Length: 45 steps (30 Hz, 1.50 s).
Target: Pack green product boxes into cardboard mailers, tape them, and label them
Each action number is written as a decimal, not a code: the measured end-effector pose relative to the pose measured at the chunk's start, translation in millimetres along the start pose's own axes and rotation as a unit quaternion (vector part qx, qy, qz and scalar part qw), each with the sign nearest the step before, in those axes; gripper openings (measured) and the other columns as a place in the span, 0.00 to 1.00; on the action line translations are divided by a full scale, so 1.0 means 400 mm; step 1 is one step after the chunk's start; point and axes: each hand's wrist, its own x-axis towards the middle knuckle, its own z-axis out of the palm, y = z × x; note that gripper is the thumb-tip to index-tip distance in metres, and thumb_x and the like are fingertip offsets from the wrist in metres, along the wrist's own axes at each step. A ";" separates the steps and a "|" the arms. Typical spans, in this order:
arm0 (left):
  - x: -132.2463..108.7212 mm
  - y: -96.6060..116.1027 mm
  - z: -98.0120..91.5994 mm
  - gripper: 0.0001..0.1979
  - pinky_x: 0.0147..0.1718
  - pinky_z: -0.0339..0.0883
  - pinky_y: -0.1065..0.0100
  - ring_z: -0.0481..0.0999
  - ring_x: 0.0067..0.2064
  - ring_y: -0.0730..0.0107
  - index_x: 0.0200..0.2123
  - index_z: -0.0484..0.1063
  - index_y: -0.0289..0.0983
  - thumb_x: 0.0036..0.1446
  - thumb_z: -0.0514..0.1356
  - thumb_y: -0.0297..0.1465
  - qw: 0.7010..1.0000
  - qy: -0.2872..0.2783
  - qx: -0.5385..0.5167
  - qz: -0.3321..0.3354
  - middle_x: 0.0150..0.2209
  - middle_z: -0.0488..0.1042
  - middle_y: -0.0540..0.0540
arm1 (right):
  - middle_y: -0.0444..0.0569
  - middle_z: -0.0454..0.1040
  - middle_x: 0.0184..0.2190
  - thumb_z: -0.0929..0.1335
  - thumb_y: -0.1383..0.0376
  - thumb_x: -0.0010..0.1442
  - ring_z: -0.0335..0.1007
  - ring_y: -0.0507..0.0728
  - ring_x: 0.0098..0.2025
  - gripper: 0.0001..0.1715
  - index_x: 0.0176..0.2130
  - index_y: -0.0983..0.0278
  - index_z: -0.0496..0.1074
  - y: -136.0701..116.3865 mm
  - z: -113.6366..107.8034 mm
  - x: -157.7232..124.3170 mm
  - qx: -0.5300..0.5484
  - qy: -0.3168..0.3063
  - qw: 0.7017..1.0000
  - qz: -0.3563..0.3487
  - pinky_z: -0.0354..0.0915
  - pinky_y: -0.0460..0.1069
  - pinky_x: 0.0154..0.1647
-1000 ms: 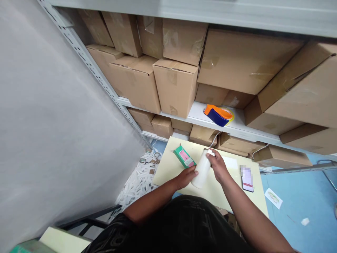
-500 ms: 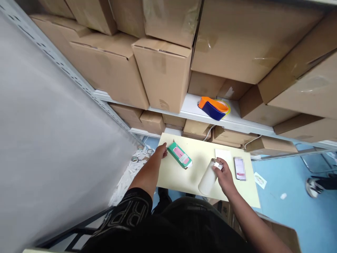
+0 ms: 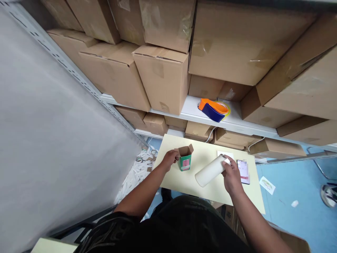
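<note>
On a small pale yellow table [image 3: 192,184] my left hand [image 3: 170,160] grips a green carton [image 3: 185,160] with a pink label, standing upright with its brown top flaps open. My right hand [image 3: 231,171] is closed round the upper end of a white cylindrical bottle [image 3: 209,171], which is tilted with its base pointing left and towards me. The bottle is a little to the right of the carton, not touching it.
A phone [image 3: 243,171] and a white card [image 3: 225,154] lie on the table by my right hand. Shelves of brown cardboard boxes [image 3: 160,75] rise behind, with an orange and blue tape dispenser [image 3: 213,109] on a shelf. White scraps [image 3: 137,174] litter the floor at left.
My left hand took hold of the green carton, which lay flat, and stood it upright with its flaps open. My right hand tilted the white bottle more to the left.
</note>
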 end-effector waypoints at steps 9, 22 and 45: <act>-0.125 -0.059 0.030 0.13 0.26 0.59 0.70 0.71 0.29 0.68 0.39 0.77 0.36 0.52 0.60 0.35 0.996 -0.043 0.038 0.066 0.28 0.75 0.48 | 0.56 0.72 0.58 0.77 0.52 0.51 0.69 0.64 0.60 0.44 0.62 0.59 0.65 -0.048 0.207 0.016 -0.049 -0.097 0.975 -0.193 0.65 0.60 0.62; -0.144 -0.095 0.008 0.07 0.34 0.59 0.67 0.70 0.35 0.65 0.26 0.65 0.39 0.56 0.58 0.31 0.948 -0.023 0.246 0.200 0.29 0.70 0.50 | 0.59 0.65 0.68 0.75 0.60 0.54 0.53 0.73 0.72 0.32 0.57 0.60 0.71 0.188 0.236 0.004 -0.390 -0.216 0.840 -0.309 0.51 0.71 0.71; -0.147 -0.129 0.035 0.27 0.59 0.72 0.53 0.69 0.63 0.55 0.65 0.64 0.43 0.63 0.60 0.28 0.875 -0.087 0.288 0.378 0.66 0.65 0.40 | 0.59 0.69 0.55 0.67 0.58 0.68 0.72 0.66 0.55 0.22 0.59 0.60 0.72 0.249 0.115 -0.019 -0.423 -0.230 0.789 -0.381 0.75 0.62 0.54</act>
